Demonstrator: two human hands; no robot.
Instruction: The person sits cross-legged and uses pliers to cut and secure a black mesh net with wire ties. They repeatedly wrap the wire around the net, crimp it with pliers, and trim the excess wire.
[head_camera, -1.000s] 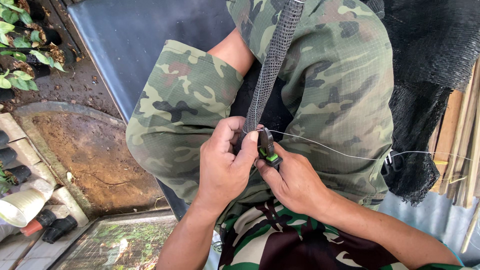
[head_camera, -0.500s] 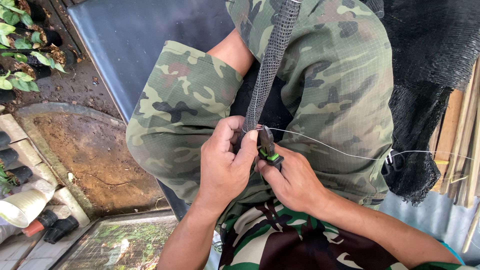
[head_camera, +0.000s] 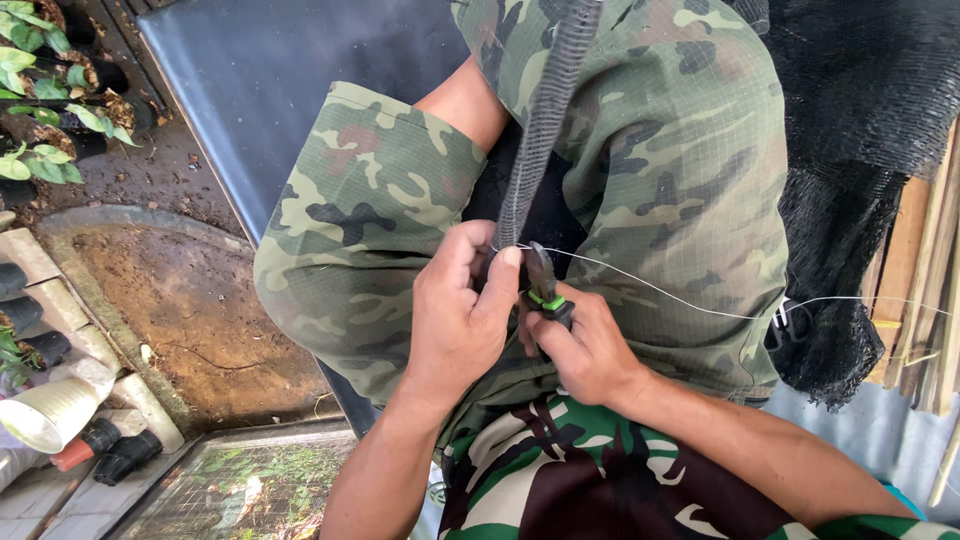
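Head view, looking down at a seated person's lap. Nearest the camera, two bare forearms rise from a camouflage shirt and meet at mid-frame. The left hand (head_camera: 462, 315) is closed, its thumb and fingertips pinching the lower end of a grey mesh strip (head_camera: 545, 120) where a thin pale wire (head_camera: 660, 290) meets it. The right hand (head_camera: 585, 350), touching the left, is closed around a small pair of pliers (head_camera: 541, 285) with black-and-green grips, whose dark tip points up at the wire just beside the left thumb. The wire runs rightward from the pinch point, across the thigh, to a heap of black netting (head_camera: 860, 150). The mesh strip climbs from the hands to the top edge of the frame, lying over camouflage shorts (head_camera: 680, 150) on bent knees. Beyond the knees lies a dark flat sheet (head_camera: 270, 90). At far left, potted green seedlings (head_camera: 40, 100) stand on damp ground, with black tubes and a white cup (head_camera: 50, 412) below them; pale bamboo slats (head_camera: 925, 270) lean at far right.
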